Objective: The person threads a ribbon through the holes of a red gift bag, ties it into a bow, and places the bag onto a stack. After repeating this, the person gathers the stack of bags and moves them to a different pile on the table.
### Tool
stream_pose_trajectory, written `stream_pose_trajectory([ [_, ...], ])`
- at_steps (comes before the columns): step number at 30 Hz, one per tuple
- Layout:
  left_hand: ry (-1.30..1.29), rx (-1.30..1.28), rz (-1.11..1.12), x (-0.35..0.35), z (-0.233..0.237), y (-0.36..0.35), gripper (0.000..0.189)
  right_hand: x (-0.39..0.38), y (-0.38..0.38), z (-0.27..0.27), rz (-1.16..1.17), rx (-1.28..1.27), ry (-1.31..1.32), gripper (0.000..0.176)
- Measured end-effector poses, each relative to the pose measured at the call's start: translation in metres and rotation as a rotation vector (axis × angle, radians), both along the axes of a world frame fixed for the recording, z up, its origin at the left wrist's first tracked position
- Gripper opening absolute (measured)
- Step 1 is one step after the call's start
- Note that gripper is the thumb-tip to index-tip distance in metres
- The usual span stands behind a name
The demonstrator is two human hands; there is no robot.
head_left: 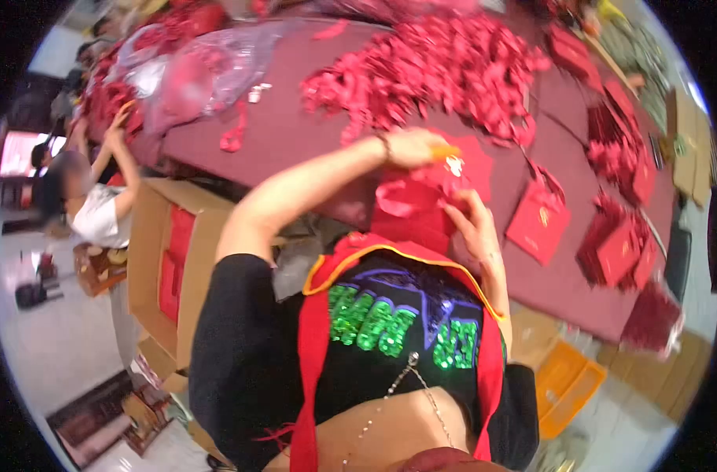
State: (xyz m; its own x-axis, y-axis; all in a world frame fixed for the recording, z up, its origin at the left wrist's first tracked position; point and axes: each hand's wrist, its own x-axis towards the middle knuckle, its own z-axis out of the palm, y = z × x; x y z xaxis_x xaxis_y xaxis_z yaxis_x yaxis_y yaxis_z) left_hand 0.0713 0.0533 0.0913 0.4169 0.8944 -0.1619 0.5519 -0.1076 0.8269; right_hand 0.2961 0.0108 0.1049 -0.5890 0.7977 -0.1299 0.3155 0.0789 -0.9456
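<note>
A red bag (409, 206) with a red ribbon loop lies at the table's near edge, close against the apron. Above it, my left hand (413, 147) is closed around a small orange object, beside a red piece with a white mark (454, 164). My right hand (476, 224) bends its fingers at the bag's right side, thumb and fingertips on the red material. Blur hides the exact grip. To the right lies a finished-looking red bag (539, 217) with a gold mark and ribbon handle.
A large pile of red ribbons (437, 71) covers the far table (295, 141). More red bags (618, 244) lie at the right. Plastic wrapping (209, 79) sits far left, near another person (99, 197). A cardboard box (150, 267) and an orange crate (567, 385) flank me.
</note>
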Motion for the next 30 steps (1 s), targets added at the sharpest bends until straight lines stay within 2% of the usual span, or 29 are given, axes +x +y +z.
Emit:
stream_pose_trajectory([
  [1,0.125,-0.166,0.041,0.009,0.037,-0.01,0.041,-0.003,-0.001,-0.006,-0.023,0.01,0.061,0.016],
  [2,0.165,-0.172,0.033,0.01,0.026,-0.009,0.041,-0.003,-0.001,-0.015,-0.042,0.019,0.124,0.015],
  [3,-0.079,-0.033,-0.082,0.009,-0.02,-0.001,0.041,0.003,0.002,-0.027,-0.051,-0.065,0.097,0.013],
  [4,0.086,-0.105,-0.107,0.013,0.0,-0.003,0.042,0.0,0.0,-0.012,-0.059,-0.21,0.111,0.012],
  [5,0.203,0.021,-0.079,0.016,0.013,-0.01,0.04,0.0,0.002,-0.022,-0.048,-0.138,0.153,0.011],
  [6,0.169,0.11,-0.073,0.017,-0.007,-0.007,0.038,0.002,0.005,-0.032,-0.04,-0.066,0.198,0.011],
  [8,0.164,0.185,-0.013,0.02,-0.011,-0.007,0.032,0.001,0.008,-0.028,-0.038,-0.119,0.144,0.012],
  [10,0.042,0.297,0.044,0.021,-0.01,-0.008,0.033,-0.003,0.007,-0.025,-0.003,-0.056,0.15,0.012],
  [13,-0.112,0.294,0.45,0.01,-0.008,0.017,0.035,0.003,0.012,-0.022,0.132,-0.008,0.074,0.015],
  [14,-0.195,0.126,0.525,0.002,0.0,0.022,0.032,0.002,0.013,-0.024,0.088,0.02,0.118,0.017],
  [17,-0.291,0.134,0.563,0.001,0.004,0.023,0.029,0.001,0.018,-0.019,0.076,-0.166,0.177,0.02],
  [18,-0.357,0.122,0.542,0.0,0.004,0.025,0.029,0.0,0.018,-0.013,0.046,-0.104,0.218,0.021],
  [19,-0.57,-0.144,0.488,-0.007,0.014,0.022,0.027,-0.001,0.017,-0.004,0.016,-0.042,0.258,0.022],
  [20,-0.624,-0.038,0.504,-0.011,0.006,0.028,0.026,0.002,0.019,-0.009,-0.044,-0.086,0.335,0.023],
  [21,-0.917,0.027,0.501,-0.019,-0.017,0.036,0.023,0.008,0.023,-0.007,-0.096,-0.134,0.375,0.026],
  [22,-0.924,-0.095,0.605,-0.024,0.019,0.013,0.022,0.008,0.029,-0.018,-0.194,-0.131,0.46,0.028],
  [23,-0.9,-0.07,0.755,-0.023,0.003,0.012,0.021,0.004,0.029,-0.014,-0.314,-0.121,0.533,0.029],
  [24,-0.932,0.017,0.848,-0.013,-0.019,0.008,0.013,0.004,0.03,-0.005,-0.297,-0.15,0.501,0.034],
  [25,-0.934,-0.143,0.775,-0.001,-0.014,-0.012,0.015,0.006,0.035,-0.011,-0.339,-0.094,0.448,0.038],
  [26,-0.597,-0.002,0.606,0.007,-0.042,-0.015,0.024,0.002,0.034,-0.013,-0.426,-0.004,0.395,0.041],
  [27,-0.635,-0.06,0.527,0.028,-0.044,-0.029,0.024,-0.008,0.032,-0.004,-0.411,-0.054,0.479,0.041],
  [28,-0.885,-0.22,0.38,0.041,-0.035,-0.046,0.028,-0.006,0.034,-0.008,-0.355,-0.224,0.495,0.042],
  [29,-1.117,-0.386,0.239,0.046,-0.018,-0.062,0.033,-0.014,0.034,-0.012,-0.336,-0.177,0.605,0.041],
  [30,-1.339,-0.564,0.105,0.047,-0.005,-0.074,0.038,-0.014,0.03,-0.006,-0.295,-0.229,0.588,0.04],
])
